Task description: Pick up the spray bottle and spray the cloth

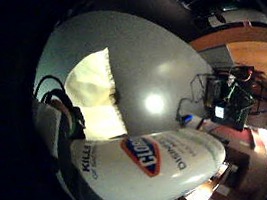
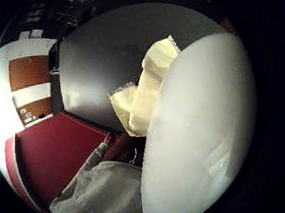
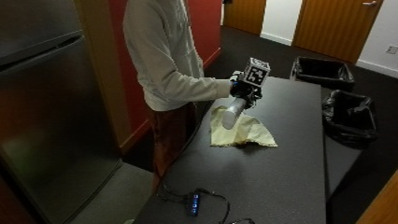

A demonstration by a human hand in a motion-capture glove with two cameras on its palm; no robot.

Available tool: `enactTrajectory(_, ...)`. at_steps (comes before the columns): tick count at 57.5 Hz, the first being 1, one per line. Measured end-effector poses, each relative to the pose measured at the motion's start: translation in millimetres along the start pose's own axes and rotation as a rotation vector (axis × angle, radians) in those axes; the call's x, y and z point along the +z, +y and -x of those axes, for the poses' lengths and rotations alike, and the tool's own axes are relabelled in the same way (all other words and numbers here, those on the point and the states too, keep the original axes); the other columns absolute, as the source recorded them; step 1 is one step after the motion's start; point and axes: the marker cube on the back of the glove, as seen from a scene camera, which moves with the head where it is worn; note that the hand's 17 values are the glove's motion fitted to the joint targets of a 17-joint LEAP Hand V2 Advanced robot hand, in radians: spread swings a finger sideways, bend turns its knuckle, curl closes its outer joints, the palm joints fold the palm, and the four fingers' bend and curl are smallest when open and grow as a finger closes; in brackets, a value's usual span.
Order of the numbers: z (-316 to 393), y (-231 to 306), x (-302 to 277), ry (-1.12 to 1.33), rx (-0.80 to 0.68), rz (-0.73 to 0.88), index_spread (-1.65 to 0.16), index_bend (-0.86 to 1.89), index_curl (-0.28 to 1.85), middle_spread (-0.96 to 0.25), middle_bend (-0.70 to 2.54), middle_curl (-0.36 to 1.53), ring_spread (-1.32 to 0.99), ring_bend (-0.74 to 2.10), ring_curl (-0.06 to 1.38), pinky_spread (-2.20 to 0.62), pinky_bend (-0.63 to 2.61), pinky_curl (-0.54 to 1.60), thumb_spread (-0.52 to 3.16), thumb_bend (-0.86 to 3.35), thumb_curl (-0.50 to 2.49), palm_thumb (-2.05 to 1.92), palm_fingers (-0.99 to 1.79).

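In the outside view a person stands at a dark table (image 3: 280,168). The gloved right hand (image 3: 244,89) grips a white spray bottle (image 3: 230,113) by its top and holds it in the air, body hanging down over a pale yellow cloth (image 3: 244,133) that lies crumpled on the table. The bottle (image 1: 148,166) fills much of the little finger side palm view, its printed label facing the camera, with the cloth (image 1: 95,98) on the table beyond it. The thumb side palm view shows the bottle's plain white side (image 2: 200,136) and the cloth (image 2: 144,94) behind it.
A small black device with a blue light and cables (image 3: 194,203) lies near the table's near end. Two black bins (image 3: 348,114) stand on the floor past the table's far side. A steel fridge (image 3: 43,107) stands beside the person.
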Motion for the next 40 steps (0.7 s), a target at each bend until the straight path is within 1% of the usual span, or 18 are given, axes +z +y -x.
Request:
enactTrajectory(7, 7, 0, 28, 0.073, -0.013, 0.042, -0.23, 0.35, 0.57, -0.18, 0.61, 0.54, -0.2, 0.61, 0.48, -0.24, 0.35, 0.39, -0.02, -0.03, 0.75, 1.04, 1.35)
enactTrajectory(12, 14, -1, 37, 0.045, 0.009, 0.059, -0.23, 0.35, 0.57, -0.18, 0.6, 0.54, -0.2, 0.61, 0.48, -0.24, 0.35, 0.39, -0.02, -0.03, 0.75, 1.05, 1.35)
enactTrajectory(17, 5, 1, 39, 0.151, 0.086, 0.071, -0.23, 0.35, 0.57, -0.18, 0.6, 0.54, -0.2, 0.61, 0.48, -0.24, 0.35, 0.39, -0.02, -0.03, 0.75, 1.04, 1.35)
enactTrajectory(22, 8, 3, 35, 0.182, 0.079, 0.059, -0.23, 0.35, 0.57, -0.18, 0.6, 0.53, -0.2, 0.61, 0.48, -0.24, 0.35, 0.39, -0.02, -0.03, 0.75, 1.04, 1.35)
enactTrajectory(26, 27, 5, 32, 0.092, -0.016, 0.057, -0.23, 0.35, 0.57, -0.18, 0.61, 0.53, -0.2, 0.61, 0.48, -0.24, 0.35, 0.39, -0.02, -0.03, 0.76, 1.04, 1.35)
enactTrajectory(28, 30, 6, 30, 0.086, -0.031, 0.051, -0.23, 0.35, 0.57, -0.18, 0.61, 0.53, -0.2, 0.61, 0.48, -0.24, 0.35, 0.39, -0.02, -0.03, 0.76, 1.04, 1.35)
enactTrajectory(31, 28, 6, 25, 0.095, 0.01, 0.035, -0.23, 0.35, 0.57, -0.18, 0.61, 0.53, -0.2, 0.61, 0.48, -0.24, 0.35, 0.39, -0.02, -0.03, 0.76, 1.04, 1.35)
enactTrajectory(34, 23, 5, 24, 0.184, 0.075, 0.029, -0.23, 0.35, 0.57, -0.18, 0.61, 0.53, -0.2, 0.61, 0.48, -0.24, 0.35, 0.39, -0.02, -0.03, 0.76, 1.04, 1.35)
enactTrajectory(37, 27, 6, 24, 0.185, 0.042, 0.034, -0.23, 0.35, 0.57, -0.18, 0.61, 0.53, -0.2, 0.61, 0.48, -0.24, 0.35, 0.39, -0.02, -0.03, 0.76, 1.04, 1.35)
enactTrajectory(40, 15, 5, 23, 0.274, 0.147, 0.018, -0.23, 0.35, 0.57, -0.18, 0.61, 0.53, -0.2, 0.61, 0.48, -0.24, 0.35, 0.39, -0.02, -0.03, 0.76, 1.04, 1.35)
